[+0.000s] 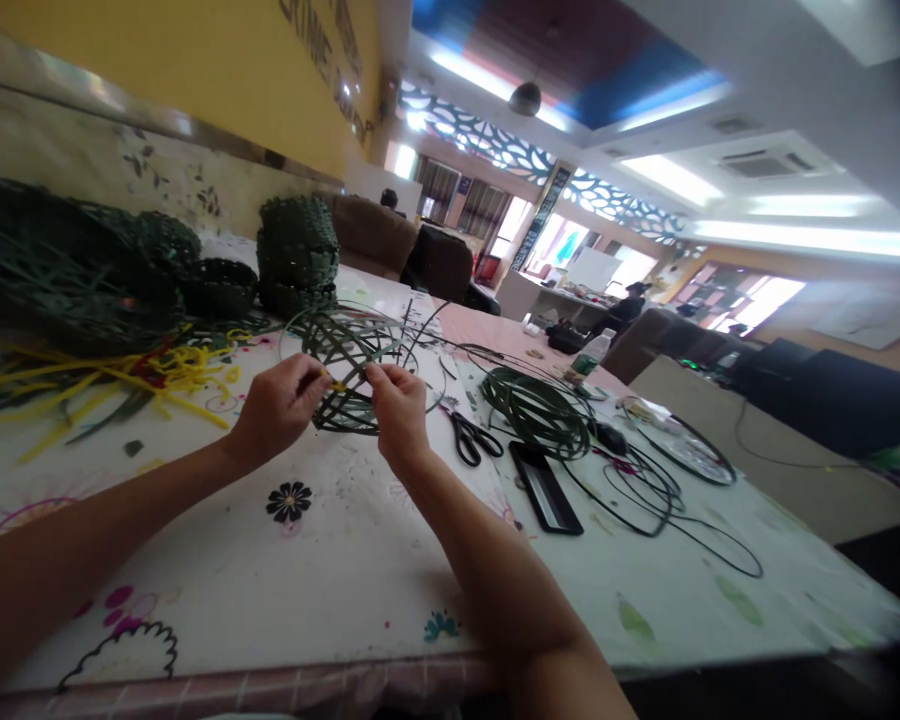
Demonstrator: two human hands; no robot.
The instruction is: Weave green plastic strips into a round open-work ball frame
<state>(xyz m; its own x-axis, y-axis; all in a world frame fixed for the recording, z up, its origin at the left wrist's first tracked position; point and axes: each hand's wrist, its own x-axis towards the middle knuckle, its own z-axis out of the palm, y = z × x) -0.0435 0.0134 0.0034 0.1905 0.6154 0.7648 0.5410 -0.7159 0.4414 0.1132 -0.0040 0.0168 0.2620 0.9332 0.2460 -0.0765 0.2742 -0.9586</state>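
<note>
A half-woven ball-like frame of dark green strips (pixel 345 345) rests on the patterned tablecloth (pixel 330 560), with loose strip ends sticking up and out. At its left side my left hand (pixel 281 405) is closed in a pinch, with a short bit of yellow showing at the fingertips. My right hand (pixel 401 405) pinches a green strip at the near right side of the frame. The two hands are a small gap apart. Black-handled scissors (pixel 469 438) lie just right of my right hand.
Yellow strips (pixel 187 375) lie at the left, before woven green baskets (pixel 298 250). Coiled green strips (pixel 536 410), a black phone-like tray (pixel 546 488) and a bottle (pixel 591 355) are on the right. People (pixel 631 305) sit far back.
</note>
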